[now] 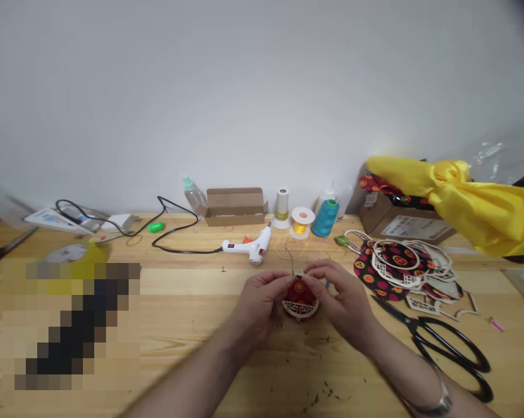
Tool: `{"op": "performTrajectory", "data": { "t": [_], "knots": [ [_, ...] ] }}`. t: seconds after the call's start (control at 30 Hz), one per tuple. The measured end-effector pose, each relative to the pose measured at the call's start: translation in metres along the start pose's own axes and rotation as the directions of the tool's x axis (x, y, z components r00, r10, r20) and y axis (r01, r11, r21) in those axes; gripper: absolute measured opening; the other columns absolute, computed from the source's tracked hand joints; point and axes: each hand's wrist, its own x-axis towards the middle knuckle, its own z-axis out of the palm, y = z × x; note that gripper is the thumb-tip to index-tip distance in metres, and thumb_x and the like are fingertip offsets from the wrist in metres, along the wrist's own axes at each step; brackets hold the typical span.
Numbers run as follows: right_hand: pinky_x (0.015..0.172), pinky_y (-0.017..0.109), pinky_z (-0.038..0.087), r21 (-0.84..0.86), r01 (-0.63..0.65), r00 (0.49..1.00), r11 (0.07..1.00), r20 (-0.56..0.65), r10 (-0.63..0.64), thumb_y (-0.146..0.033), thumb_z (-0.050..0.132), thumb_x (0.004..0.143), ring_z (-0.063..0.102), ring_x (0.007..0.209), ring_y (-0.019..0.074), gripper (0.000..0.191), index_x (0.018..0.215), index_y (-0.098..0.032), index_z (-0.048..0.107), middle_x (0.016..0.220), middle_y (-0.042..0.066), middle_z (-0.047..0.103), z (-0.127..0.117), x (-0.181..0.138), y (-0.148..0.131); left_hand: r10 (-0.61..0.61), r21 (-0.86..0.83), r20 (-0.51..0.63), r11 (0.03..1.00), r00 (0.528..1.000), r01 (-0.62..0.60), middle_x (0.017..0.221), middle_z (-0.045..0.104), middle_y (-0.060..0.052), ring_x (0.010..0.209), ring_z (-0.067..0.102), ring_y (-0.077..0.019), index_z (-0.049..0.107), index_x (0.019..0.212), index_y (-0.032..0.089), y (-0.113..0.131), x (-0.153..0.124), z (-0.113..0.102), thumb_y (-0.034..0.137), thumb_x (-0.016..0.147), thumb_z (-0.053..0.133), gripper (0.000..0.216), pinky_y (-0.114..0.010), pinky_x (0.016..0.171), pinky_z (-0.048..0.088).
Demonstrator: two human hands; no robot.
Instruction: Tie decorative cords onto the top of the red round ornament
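In the head view, a small round ornament (300, 306) of dark red patterned fabric, with a pale cut-out lattice along its lower edge, is held between both hands. The thumb and fingers of my left hand (258, 303) pinch its upper left side. My right hand (345, 301) grips the upper right side, its fingers bent over the top. A thin olive cord (289, 255) rises from the ornament's top between the fingertips. A bit of blue shows beside the right fingers; what it is I cannot make out.
Behind the hands lie a white glue gun (248, 247), a yellow thread spool (301, 223) and a teal thread cone (325, 218). Black scissors (423, 331) rest by my right forearm, near stacked lattice pieces (397, 264). Yellow cloth (475, 200) drapes over a cardboard box (401, 223).
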Motion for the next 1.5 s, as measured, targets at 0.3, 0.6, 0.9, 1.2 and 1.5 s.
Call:
{"op": "performTrajectory", "data": {
  "t": [0.3,0.6,0.9,1.2,1.5],
  "knots": [
    [0.041,0.021,0.037,0.456,-0.542,0.840,0.706,0.263,0.475,-0.038,0.063,0.067,0.044,0.039,0.0081,0.025,0.067,-0.017,0.052,0.044,-0.006,0.050,0.009,0.003,0.004,-0.006,0.286,0.081,0.958,0.997,-0.018,0.060,0.066,-0.003,0.058,0.057,-0.0124,0.069,0.064,0.013,-0.002,-0.004,0.000,0.024,0.065,0.066,0.012,-0.023,0.058,0.042],
    [0.047,0.021,0.034,0.423,-0.479,0.875,0.769,0.155,0.459,-0.034,0.063,0.067,0.041,0.050,0.0084,0.022,0.062,-0.016,0.052,0.053,-0.004,0.048,0.005,0.004,0.001,-0.009,0.274,0.074,0.962,0.997,-0.011,0.068,0.068,-0.005,0.063,0.058,-0.0144,0.070,0.069,0.012,-0.002,-0.004,0.000,0.025,0.065,0.067,0.014,-0.025,0.063,0.042],
    [0.049,0.022,0.035,0.417,-0.476,0.875,0.774,0.144,0.461,-0.033,0.063,0.066,0.043,0.051,0.0092,0.020,0.062,-0.015,0.053,0.054,-0.003,0.050,0.004,0.005,0.001,-0.036,0.175,0.104,0.984,0.994,0.018,0.066,0.067,-0.006,0.068,0.060,-0.0173,0.070,0.075,0.011,-0.007,-0.004,0.000,0.027,0.065,0.068,0.019,-0.030,0.069,0.043],
    [0.051,0.022,0.037,0.400,-0.467,0.881,0.788,0.143,0.450,-0.029,0.062,0.066,0.044,0.053,0.0094,0.017,0.063,-0.014,0.054,0.056,-0.003,0.052,0.005,0.004,0.004,-0.014,0.249,0.054,0.969,0.998,0.000,0.064,0.068,-0.006,0.063,0.059,-0.0154,0.070,0.068,0.010,-0.004,-0.003,0.001,0.025,0.062,0.070,0.016,-0.028,0.065,0.042],
    [0.051,0.023,0.040,0.387,-0.542,0.840,0.746,0.228,0.492,-0.033,0.064,0.063,0.049,0.052,0.0096,0.020,0.067,-0.014,0.060,0.058,-0.002,0.058,0.002,0.008,0.000,-0.010,0.127,0.071,0.992,0.997,0.000,0.065,0.068,-0.006,0.063,0.060,-0.0166,0.068,0.070,0.010,-0.011,0.001,-0.004,0.024,0.064,0.069,0.015,-0.029,0.065,0.043]
  ]
}}
